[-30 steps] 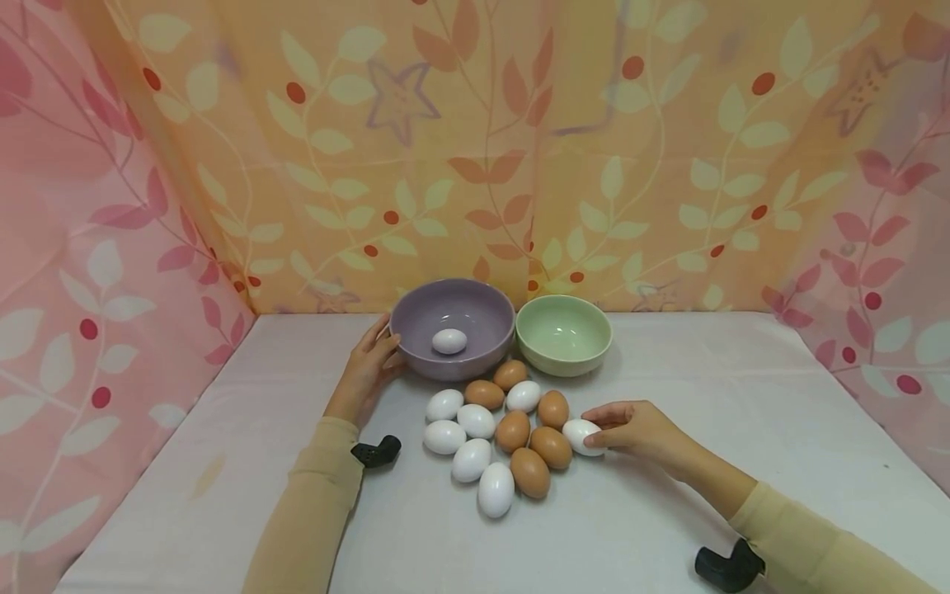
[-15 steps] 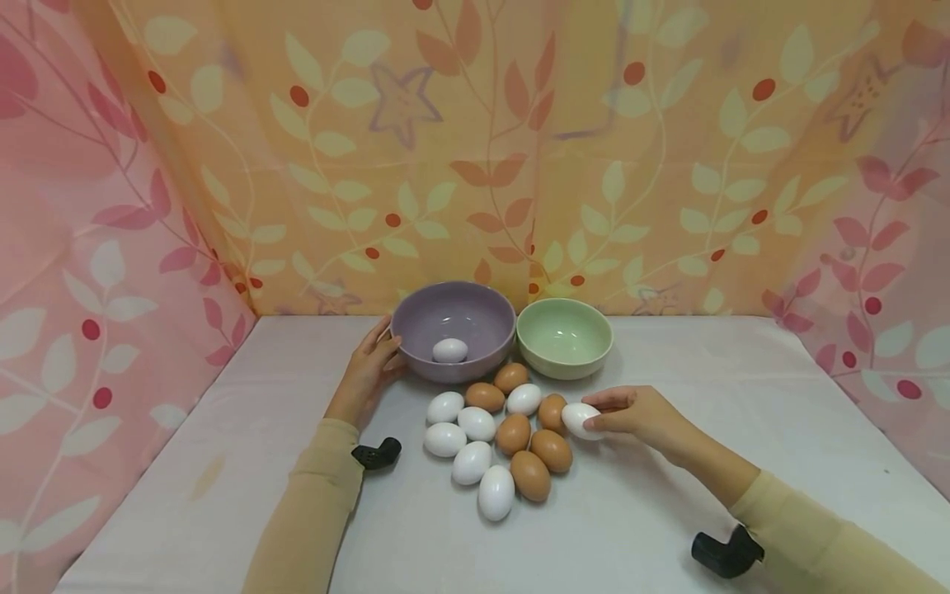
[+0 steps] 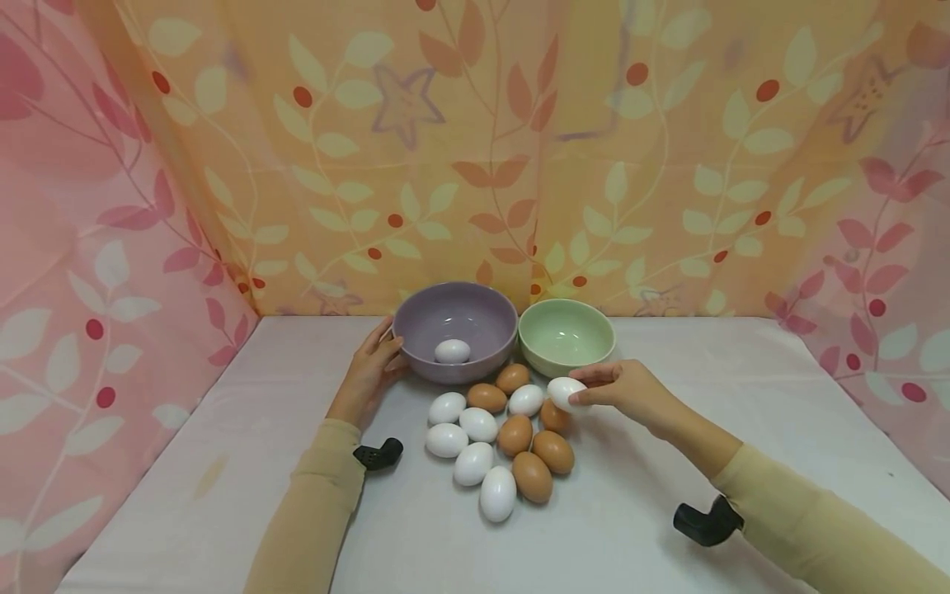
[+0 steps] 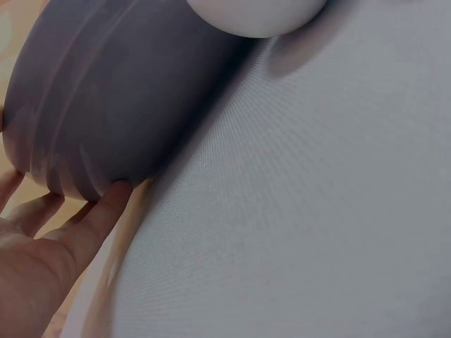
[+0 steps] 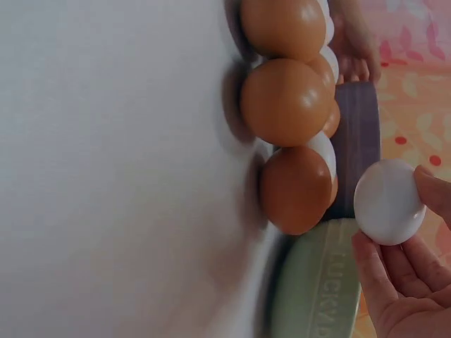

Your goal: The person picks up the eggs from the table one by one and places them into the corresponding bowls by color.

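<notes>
In the head view my right hand point(image 3: 629, 394) pinches a white egg point(image 3: 567, 394) between thumb and fingers, raised over the far right of an egg cluster. The right wrist view shows this egg point(image 5: 389, 202) held off the table, beyond the brown eggs point(image 5: 287, 102). My left hand point(image 3: 365, 371) rests at the left side of a purple bowl point(image 3: 490, 355), its fingers spread against the outer wall, as the left wrist view shows. One white egg point(image 3: 453, 351) lies inside that bowl. A green bowl point(image 3: 567, 338) stands against its right side.
Several white eggs point(image 3: 473, 464) and brown eggs point(image 3: 532, 478) lie close together in front of the bowls on a white-covered table point(image 3: 623, 528). A patterned cloth point(image 3: 460, 124) hangs behind and at both sides.
My right hand has lifted the white egg off the table at the cluster's right edge and carried it up and leftward, toward the bowls. The left hand stays at the purple bowl.
</notes>
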Demonstrator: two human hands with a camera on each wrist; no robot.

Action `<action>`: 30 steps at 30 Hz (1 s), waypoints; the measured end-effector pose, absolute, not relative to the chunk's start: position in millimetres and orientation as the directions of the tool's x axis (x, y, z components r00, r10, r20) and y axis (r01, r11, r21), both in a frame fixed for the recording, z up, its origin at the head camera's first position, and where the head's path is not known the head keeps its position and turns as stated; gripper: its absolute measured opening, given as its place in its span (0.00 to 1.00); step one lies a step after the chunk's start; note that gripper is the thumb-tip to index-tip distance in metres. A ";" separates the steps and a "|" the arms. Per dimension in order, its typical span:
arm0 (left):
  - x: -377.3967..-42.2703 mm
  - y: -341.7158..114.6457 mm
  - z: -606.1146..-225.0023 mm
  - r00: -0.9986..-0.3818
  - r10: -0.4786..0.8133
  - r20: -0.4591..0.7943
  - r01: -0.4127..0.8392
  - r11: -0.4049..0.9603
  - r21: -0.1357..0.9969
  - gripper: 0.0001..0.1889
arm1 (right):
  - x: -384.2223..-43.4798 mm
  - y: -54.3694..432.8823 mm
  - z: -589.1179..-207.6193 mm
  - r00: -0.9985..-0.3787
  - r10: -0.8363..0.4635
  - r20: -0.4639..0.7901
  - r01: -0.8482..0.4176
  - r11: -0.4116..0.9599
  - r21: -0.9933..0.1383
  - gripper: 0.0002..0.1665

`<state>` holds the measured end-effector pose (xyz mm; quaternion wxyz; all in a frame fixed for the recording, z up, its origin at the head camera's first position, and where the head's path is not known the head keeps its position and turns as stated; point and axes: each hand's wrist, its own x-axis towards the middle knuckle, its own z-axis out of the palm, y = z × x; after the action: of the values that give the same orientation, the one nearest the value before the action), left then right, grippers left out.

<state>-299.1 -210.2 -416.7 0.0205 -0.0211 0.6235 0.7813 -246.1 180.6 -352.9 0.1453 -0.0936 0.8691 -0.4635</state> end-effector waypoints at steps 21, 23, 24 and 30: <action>-299.1 -208.8 -419.5 -0.998 0.006 -0.060 -0.060 -0.251 0.966 0.34 | -278.4 126.4 -337.0 -0.945 -0.315 -0.095 -0.077 0.491 -0.868 0.28; -299.1 -209.1 -420.0 -0.998 0.007 -0.058 -0.058 -0.249 0.967 0.34 | -281.0 122.0 -335.0 -0.948 -0.303 -0.097 -0.069 0.493 -0.867 0.27; -299.0 -209.2 -419.9 -0.998 0.006 -0.059 -0.058 -0.248 0.967 0.34 | -282.3 119.9 -333.8 -0.949 -0.302 -0.094 -0.071 0.492 -0.868 0.27; -298.9 -210.6 -419.5 -0.998 -0.002 -0.062 -0.060 -0.246 0.967 0.33 | -288.9 108.1 -325.0 -0.947 -0.311 -0.078 -0.089 0.487 -0.869 0.28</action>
<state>-298.9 -210.6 -419.5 0.0183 -0.0251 0.6138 0.7888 -288.9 108.1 -325.0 0.1127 -0.1168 0.8550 -0.4926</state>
